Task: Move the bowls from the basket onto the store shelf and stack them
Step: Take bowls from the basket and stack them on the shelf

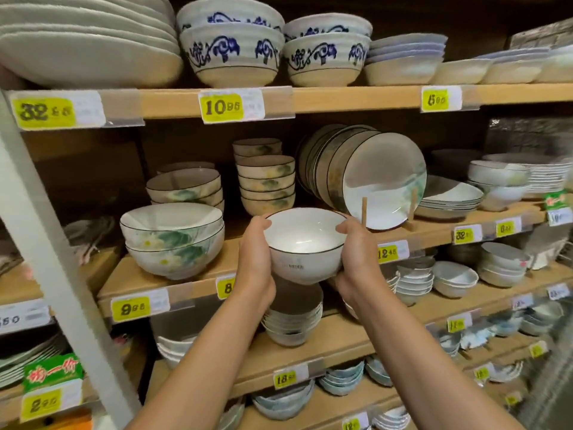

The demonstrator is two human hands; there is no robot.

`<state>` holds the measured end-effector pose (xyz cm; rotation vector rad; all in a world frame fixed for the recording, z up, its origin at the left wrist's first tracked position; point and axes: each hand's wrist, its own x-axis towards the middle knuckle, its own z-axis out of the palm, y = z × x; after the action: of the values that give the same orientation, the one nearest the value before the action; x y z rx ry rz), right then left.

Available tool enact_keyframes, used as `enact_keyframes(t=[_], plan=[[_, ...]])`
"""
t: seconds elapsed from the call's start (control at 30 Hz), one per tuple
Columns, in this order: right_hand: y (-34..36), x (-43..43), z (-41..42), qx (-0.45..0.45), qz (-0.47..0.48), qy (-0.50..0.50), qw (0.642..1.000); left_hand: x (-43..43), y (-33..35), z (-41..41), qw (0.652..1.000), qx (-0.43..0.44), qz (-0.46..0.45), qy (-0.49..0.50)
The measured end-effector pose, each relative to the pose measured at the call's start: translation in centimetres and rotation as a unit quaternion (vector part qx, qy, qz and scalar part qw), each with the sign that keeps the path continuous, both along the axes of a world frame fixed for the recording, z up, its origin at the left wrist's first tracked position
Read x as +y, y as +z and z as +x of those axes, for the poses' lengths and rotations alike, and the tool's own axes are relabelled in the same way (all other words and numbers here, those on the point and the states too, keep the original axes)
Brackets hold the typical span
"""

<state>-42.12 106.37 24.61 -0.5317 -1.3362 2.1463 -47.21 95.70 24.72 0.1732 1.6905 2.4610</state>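
1. Both hands are clamping a white, dark-rimmed bowl (305,243) between them. The left hand (255,262) is curling round its left wall and the right hand (356,259) round its right wall. Each thumb is hooking over the rim, and the other fingers are wrapping underneath toward the foot.
2. The bowl is sitting upright and roughly level with its mouth up, so it is probably needing no turning before it goes down.
3. It is hanging in the air in front of the front edge of the middle shelf (198,288), about midway along that edge and touching no board. The basket is not showing.
4. A bare strip of board is lying straight ahead of the fingers. To its left, a stack of 2 green-flowered bowls (173,243) is standing toward the front-left corner. To its right, plates (372,178) are leaning on a wooden rack. A taller stack of small bowls (266,184) is standing behind, toward the back edge.
5. Judging by the matching dark rims, the flowered stack is looking like the likeliest partner. It is lying left of and beyond the bowl, so the left hand is the nearer one. Nesting there is likely calling for a lift over that stack's rim, with the lower fingers slipping out first.
6. The right hand is hovering just beside the rack's front peg, which is looking like the main hazard.
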Motion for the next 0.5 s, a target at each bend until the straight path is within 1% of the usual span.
enact_keyframes(t=[0.2,0.37,0.43,0.5], plan=[[1.0,2.5,-4.6,0.002,-0.021,0.046,0.999,1.1,0.6,-5.2,0.999,-0.006,0.031,-0.022],[1.4,5.1,-7.6,-0.012,-0.046,0.163,0.986,1.6,0.8,-7.3,0.995,-0.023,0.05,-0.081],[1.3,5.8,-8.6,-0.015,-0.05,0.229,0.972,1.7,1.1,-7.8,0.993,-0.032,0.056,-0.098],[1.3,6.1,-9.5,-0.003,-0.055,0.278,0.959,2.1,1.3,-8.2,0.992,-0.049,0.07,-0.094]])
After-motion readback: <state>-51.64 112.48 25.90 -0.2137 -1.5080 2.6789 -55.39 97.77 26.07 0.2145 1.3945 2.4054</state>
